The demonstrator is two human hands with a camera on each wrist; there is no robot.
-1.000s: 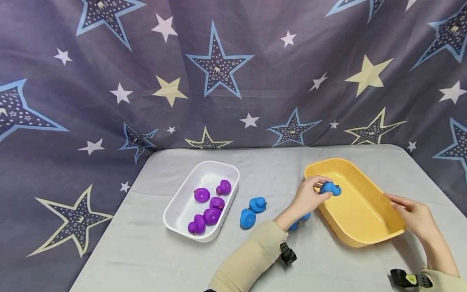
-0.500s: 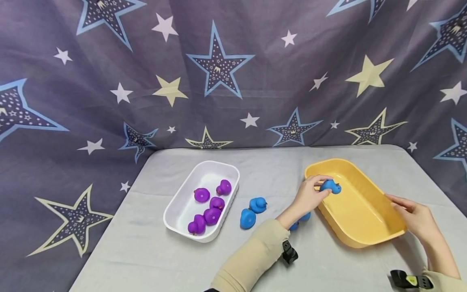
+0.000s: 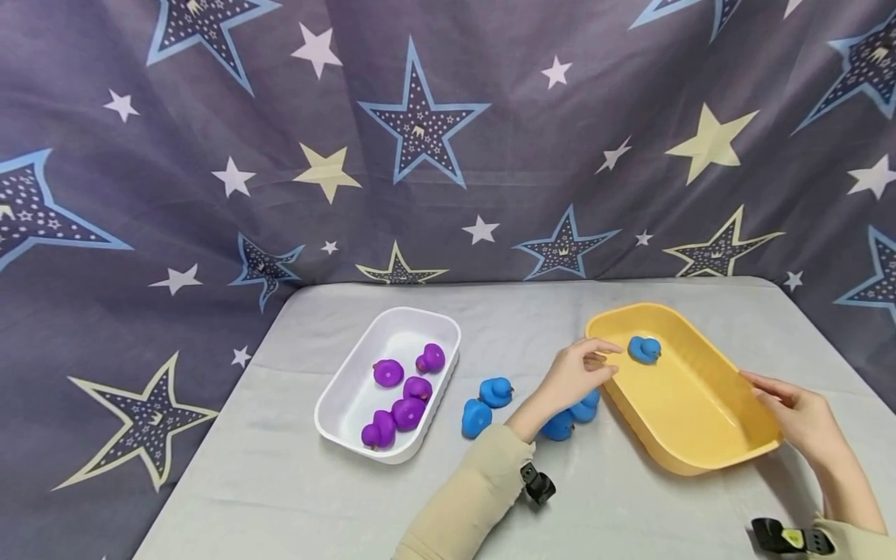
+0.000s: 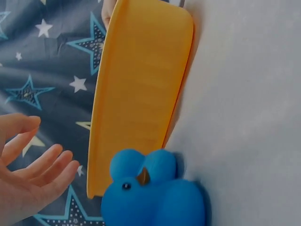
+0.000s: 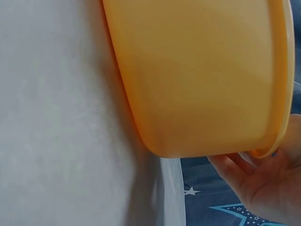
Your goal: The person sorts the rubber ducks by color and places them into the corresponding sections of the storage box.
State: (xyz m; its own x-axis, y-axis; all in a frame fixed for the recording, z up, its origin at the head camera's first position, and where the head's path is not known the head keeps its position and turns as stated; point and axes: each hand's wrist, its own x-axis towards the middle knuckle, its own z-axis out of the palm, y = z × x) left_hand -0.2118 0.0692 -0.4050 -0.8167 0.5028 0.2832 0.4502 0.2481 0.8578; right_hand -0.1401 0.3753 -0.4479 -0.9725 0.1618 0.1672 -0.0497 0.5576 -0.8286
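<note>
In the head view a blue rubber duck (image 3: 644,350) sits inside the yellow basin (image 3: 689,432), near its far left end. My left hand (image 3: 575,375) is over the basin's left rim, fingers apart and holding nothing. The left wrist view shows that hand (image 4: 35,172) with a gap between thumb and fingers. At the basin's right rim my right hand (image 3: 798,412) grips the edge; in the right wrist view part of this hand (image 5: 268,181) is behind the wall. Under my left forearm lie two blue ducks (image 3: 558,425), close together beside the basin.
Two more blue ducks (image 3: 495,392) lie on the grey cloth-covered table (image 3: 280,498) between the containers. To the left stands a white basin (image 3: 336,389) with several purple ducks (image 3: 408,414) in it. A star-patterned curtain (image 3: 448,218) hangs behind the table.
My left hand has let go of the blue duck, which now rests in the yellow basin. That hand has drawn back to the left. My right hand has stayed at the rim.
</note>
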